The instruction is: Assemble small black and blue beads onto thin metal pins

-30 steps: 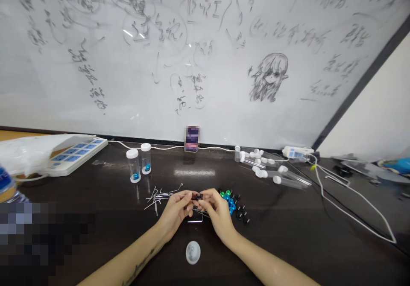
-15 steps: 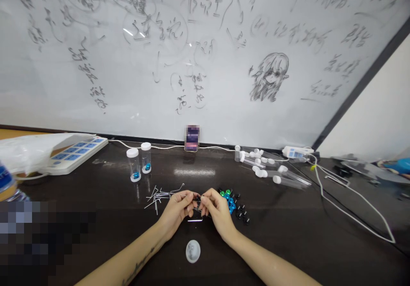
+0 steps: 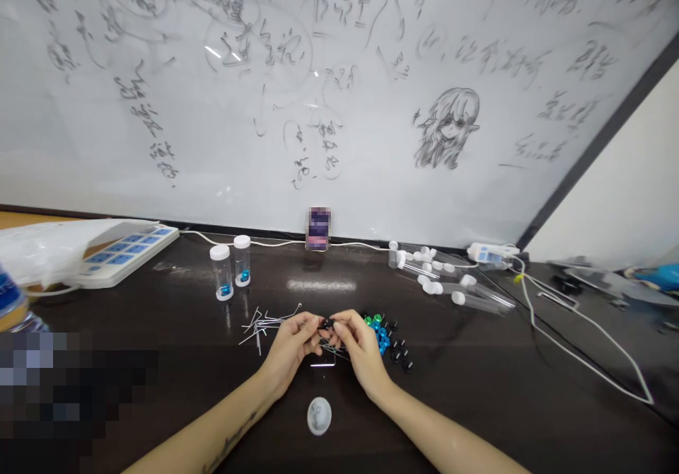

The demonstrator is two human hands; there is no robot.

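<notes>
My left hand (image 3: 294,342) and my right hand (image 3: 359,347) meet above the middle of the table. Their fingertips pinch a small black part (image 3: 326,324), whose exact kind is too small to make out. Left of my left hand lie several thin L-shaped metal keys (image 3: 259,329). A thin rod with a looped end (image 3: 300,305) shows just above that hand; whether it is held cannot be told. More thin metal pieces (image 3: 334,351) lie under my hands, with one bright L-shaped key (image 3: 323,365) in front. Blue parts (image 3: 380,336), green parts (image 3: 377,318) and black parts (image 3: 402,352) sit beside my right hand.
A small whitish translucent dish (image 3: 319,416) is nearest me. Two clear capped tubes (image 3: 223,276) with blue parts stand back left. Several clear tubes and white caps (image 3: 432,288) lie back right. A phone (image 3: 318,230) leans on the whiteboard; a power strip (image 3: 127,255) and cables flank the table.
Both hands stay together over the same spot. The fingers have shifted slightly, and the black part shows more plainly between them. The looped rod end has moved a little left.
</notes>
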